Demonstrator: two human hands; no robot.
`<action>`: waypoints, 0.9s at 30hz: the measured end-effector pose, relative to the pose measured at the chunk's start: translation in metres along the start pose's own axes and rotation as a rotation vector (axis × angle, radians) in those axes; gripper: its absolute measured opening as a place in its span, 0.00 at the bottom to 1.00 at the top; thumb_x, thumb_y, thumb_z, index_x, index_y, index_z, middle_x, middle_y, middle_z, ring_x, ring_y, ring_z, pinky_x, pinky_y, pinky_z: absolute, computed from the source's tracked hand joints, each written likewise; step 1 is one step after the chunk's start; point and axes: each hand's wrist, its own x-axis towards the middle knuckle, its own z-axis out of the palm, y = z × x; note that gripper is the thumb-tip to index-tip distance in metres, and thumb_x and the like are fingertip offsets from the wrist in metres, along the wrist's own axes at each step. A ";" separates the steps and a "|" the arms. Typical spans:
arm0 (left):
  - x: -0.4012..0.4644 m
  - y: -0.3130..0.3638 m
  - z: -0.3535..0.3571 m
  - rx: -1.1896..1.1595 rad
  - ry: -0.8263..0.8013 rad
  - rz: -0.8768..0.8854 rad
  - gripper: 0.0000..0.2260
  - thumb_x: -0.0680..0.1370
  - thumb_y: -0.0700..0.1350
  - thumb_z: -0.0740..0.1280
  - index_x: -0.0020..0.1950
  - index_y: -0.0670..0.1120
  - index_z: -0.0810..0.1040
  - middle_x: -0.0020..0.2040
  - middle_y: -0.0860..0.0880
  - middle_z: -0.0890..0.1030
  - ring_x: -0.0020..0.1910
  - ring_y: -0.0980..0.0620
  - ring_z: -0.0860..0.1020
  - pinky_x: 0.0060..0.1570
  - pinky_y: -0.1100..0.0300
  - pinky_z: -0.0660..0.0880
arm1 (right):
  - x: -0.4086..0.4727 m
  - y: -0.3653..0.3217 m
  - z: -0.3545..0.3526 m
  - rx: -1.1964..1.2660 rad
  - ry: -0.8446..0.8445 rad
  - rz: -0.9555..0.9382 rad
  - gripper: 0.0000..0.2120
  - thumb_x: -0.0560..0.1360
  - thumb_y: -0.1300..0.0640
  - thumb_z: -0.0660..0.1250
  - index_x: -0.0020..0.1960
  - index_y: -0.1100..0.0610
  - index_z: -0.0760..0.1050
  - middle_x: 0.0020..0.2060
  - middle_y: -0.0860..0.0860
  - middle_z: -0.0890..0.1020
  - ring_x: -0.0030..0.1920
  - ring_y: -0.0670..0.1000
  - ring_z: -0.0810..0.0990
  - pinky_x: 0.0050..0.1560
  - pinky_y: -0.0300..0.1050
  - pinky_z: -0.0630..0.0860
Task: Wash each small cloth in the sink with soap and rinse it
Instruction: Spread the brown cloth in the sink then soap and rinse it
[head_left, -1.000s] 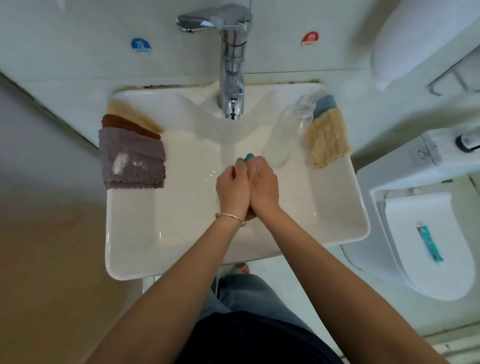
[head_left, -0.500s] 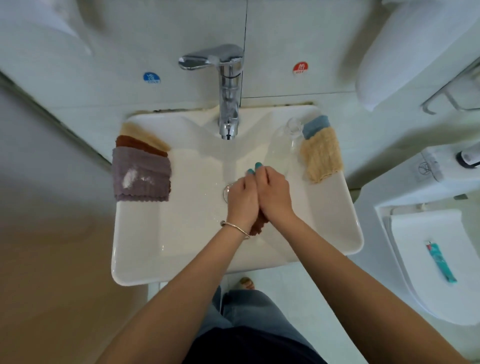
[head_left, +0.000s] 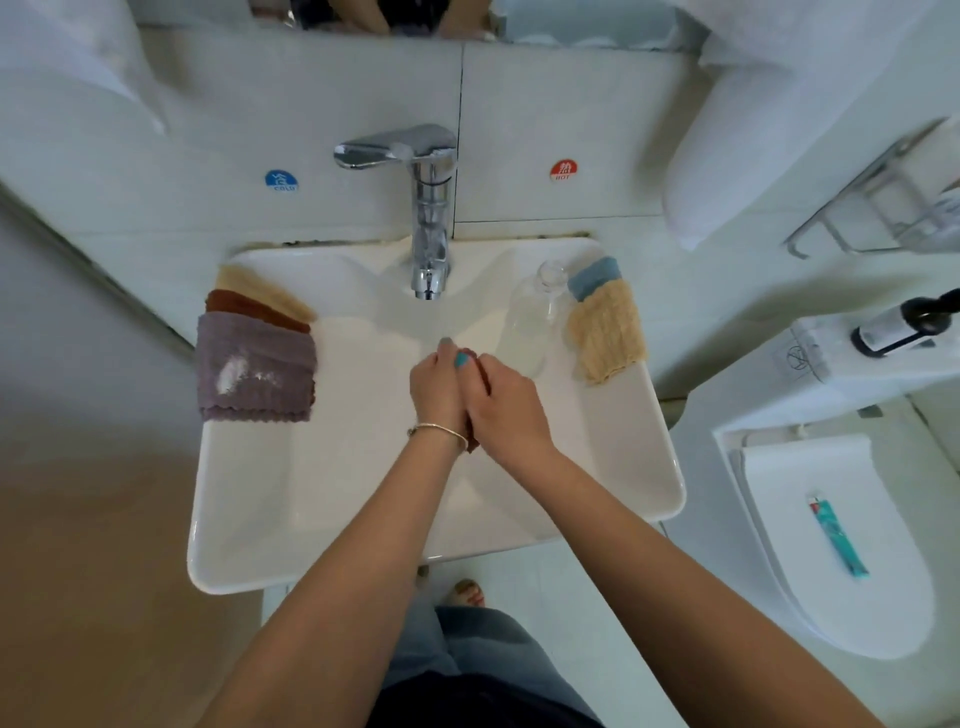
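Two hands, left hand (head_left: 438, 391) and right hand (head_left: 503, 404), pressed together, squeezing a brown cloth (head_left: 471, 440) between them over the sink (head_left: 363, 519), under the tap (head_left: 430, 228). Stacked cloths (head_left: 255, 364) left rim; bottle (head_left: 530, 317), more cloths (head_left: 605, 332) right.

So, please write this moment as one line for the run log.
step: wash cloth | left hand + right hand: gripping reddish-brown cloth together | place: over sink, below faucet
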 end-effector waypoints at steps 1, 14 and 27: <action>-0.007 -0.001 0.001 -0.017 -0.045 -0.059 0.16 0.81 0.45 0.58 0.35 0.41 0.72 0.28 0.46 0.72 0.28 0.46 0.72 0.30 0.63 0.70 | 0.006 0.002 -0.005 -0.028 0.001 0.025 0.19 0.81 0.44 0.54 0.35 0.51 0.69 0.33 0.51 0.79 0.37 0.54 0.79 0.39 0.51 0.75; -0.034 0.002 0.006 -0.118 -0.288 0.174 0.16 0.81 0.50 0.60 0.36 0.43 0.71 0.32 0.47 0.75 0.34 0.50 0.73 0.38 0.49 0.74 | 0.013 -0.014 -0.019 0.086 0.336 0.197 0.18 0.82 0.48 0.56 0.34 0.52 0.66 0.29 0.47 0.73 0.31 0.48 0.71 0.37 0.51 0.67; -0.020 0.028 -0.026 -0.261 -0.381 0.262 0.16 0.83 0.43 0.58 0.34 0.48 0.68 0.28 0.54 0.72 0.28 0.60 0.70 0.39 0.57 0.67 | -0.029 -0.054 0.001 -0.053 0.403 0.020 0.16 0.83 0.50 0.55 0.36 0.46 0.62 0.27 0.46 0.72 0.30 0.50 0.73 0.34 0.54 0.68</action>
